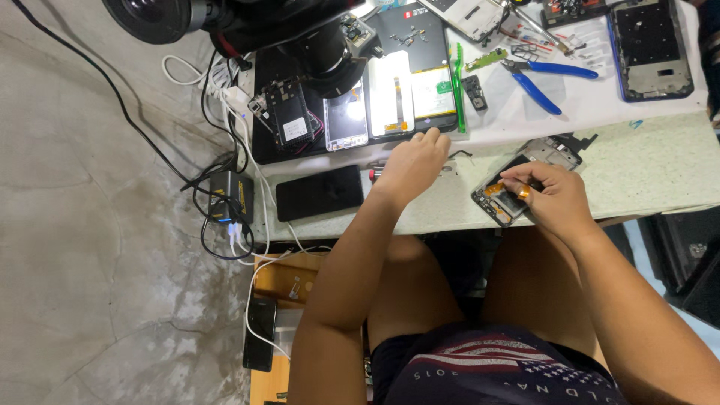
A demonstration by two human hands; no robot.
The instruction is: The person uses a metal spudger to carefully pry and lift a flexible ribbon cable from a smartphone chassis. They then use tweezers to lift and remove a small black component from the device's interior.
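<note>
Seated worker at a phone-repair bench, seen from above; the lap fills the lower frame and the bench edge crosses the middle.

Nearest the body, the right hand (555, 196) rests on an opened phone (504, 196) at centre right of the frame, just inside the bench edge. Thumb and forefinger are pinched narrow on a small part at the phone's inner end, beside a strip of orange tape (495, 188); what exactly sits between the fingertips is too small to tell. The phone's long axis runs obliquely, from lower left beside the fingers to upper right, where its dark frame passes out from under the hand. The grip thus lies at the lower-left end of the phone, with the body of the phone extending away toward the upper right.

The left hand (412, 163) lies to the left, well apart from the opened phone, loosely curled with fingers bent over the bench; whether it holds anything cannot be told. The right hand is clearly the nearer to the phone.

Farther left lies a black phone (319, 193), face down or dark. Beyond, toward the upper frame, are a dark mat (405, 34) bearing stripped phone bodies, a green brush (458, 86), blue-handled pliers (541, 81), and a blue phone frame (649, 49) at upper right.
</note>
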